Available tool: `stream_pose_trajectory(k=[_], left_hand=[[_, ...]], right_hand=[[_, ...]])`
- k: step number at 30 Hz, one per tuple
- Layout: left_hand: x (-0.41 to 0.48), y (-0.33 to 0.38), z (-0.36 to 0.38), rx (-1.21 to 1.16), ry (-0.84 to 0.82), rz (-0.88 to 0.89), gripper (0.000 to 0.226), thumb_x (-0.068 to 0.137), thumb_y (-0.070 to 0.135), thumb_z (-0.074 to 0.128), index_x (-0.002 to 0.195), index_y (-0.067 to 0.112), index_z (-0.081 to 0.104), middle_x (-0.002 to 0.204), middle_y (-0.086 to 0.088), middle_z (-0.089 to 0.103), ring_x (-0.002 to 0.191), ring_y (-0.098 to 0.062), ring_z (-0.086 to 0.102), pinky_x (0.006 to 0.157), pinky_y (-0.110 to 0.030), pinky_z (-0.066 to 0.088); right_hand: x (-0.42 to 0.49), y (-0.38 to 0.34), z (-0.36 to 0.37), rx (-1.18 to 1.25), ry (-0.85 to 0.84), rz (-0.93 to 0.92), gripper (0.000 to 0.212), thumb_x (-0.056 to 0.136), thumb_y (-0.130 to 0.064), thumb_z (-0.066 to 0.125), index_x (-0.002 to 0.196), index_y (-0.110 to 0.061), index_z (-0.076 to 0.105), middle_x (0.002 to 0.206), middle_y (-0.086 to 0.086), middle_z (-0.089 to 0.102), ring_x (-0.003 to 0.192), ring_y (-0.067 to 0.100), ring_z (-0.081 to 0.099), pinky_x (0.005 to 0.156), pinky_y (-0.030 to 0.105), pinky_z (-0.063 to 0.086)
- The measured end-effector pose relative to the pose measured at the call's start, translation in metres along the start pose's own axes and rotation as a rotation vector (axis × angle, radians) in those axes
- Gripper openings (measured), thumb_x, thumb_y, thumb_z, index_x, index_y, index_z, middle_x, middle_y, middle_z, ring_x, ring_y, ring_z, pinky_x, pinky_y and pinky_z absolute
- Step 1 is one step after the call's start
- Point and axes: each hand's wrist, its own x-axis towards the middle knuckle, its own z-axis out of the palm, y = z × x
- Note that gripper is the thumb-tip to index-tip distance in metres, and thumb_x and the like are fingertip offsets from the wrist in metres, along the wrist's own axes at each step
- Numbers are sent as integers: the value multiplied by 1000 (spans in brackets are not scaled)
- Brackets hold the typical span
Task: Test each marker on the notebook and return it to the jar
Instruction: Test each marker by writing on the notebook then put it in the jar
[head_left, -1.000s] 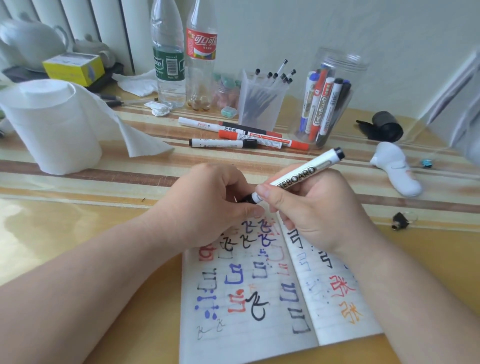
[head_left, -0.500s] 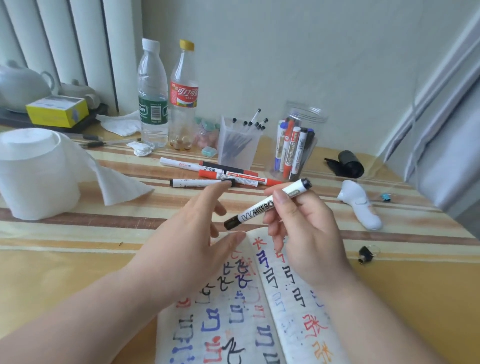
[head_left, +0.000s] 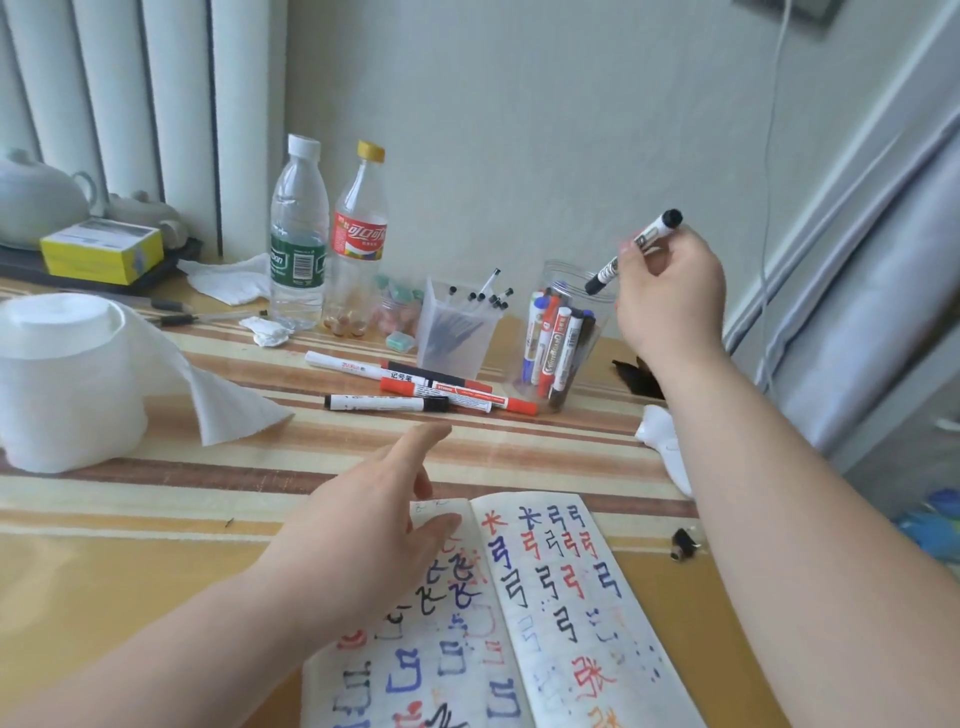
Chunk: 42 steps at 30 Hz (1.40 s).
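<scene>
Over the far-right jar's (head_left: 597, 332) rim, my right hand (head_left: 670, 291) pinches one marker (head_left: 655, 234), tilted, with its low end at the opening. My left hand (head_left: 363, 530) hovers with fingers loose over the one notebook's (head_left: 561, 597) far-left edge. At least four loose markers (head_left: 384, 402) lie beyond a strip of striped tabletop (head_left: 311, 452). Two bottles (head_left: 298, 244) stand far left of the jar.

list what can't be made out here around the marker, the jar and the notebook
Head view, the only one:
marker: barrel print blurred, middle covered by the fingers of the right hand.
jar: whether the marker's lower end is inside the rim; depth unclear.
notebook: near part cut off by the bottom edge, left page partly under the left hand.
white object: mostly behind the right forearm.
</scene>
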Motion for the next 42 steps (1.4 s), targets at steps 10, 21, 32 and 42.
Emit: stream_pose_trajectory(k=[10,21,32,42], left_hand=[[2,-5,7,30,13,31,69,91,60,60,142,59,15,101,30,51,84,3,59,75,-22,55],[3,-3,5,37,6,29,62,92,60,58,143,56,22,102,31,50,88,2,58,78,-21,55],[3,0,3,52,-23,37,46,95,56,58,137,48,41,105,26,52,87,2,57,75,-18,50],[6,-4,2,24,-4,45,22,95,39,61,117,34,65,98,20,57,86,-3,57,81,-30,54]], right_hand=[[37,3,24,-77,57,76,13,94,-29,62,88,-17,63,78,-3,68,72,19,63,61,24,41],[22,19,33,-102,-9,133,19,91,-18,65,109,-13,70,95,-1,68,88,16,67,76,19,44],[-25,5,44,-15,-189,68,17,88,-15,66,78,-29,66,75,-15,67,69,-3,63,55,4,40],[-111,-8,117,-435,-973,-233,52,91,-6,57,137,-31,60,137,-7,60,117,23,60,95,40,52]])
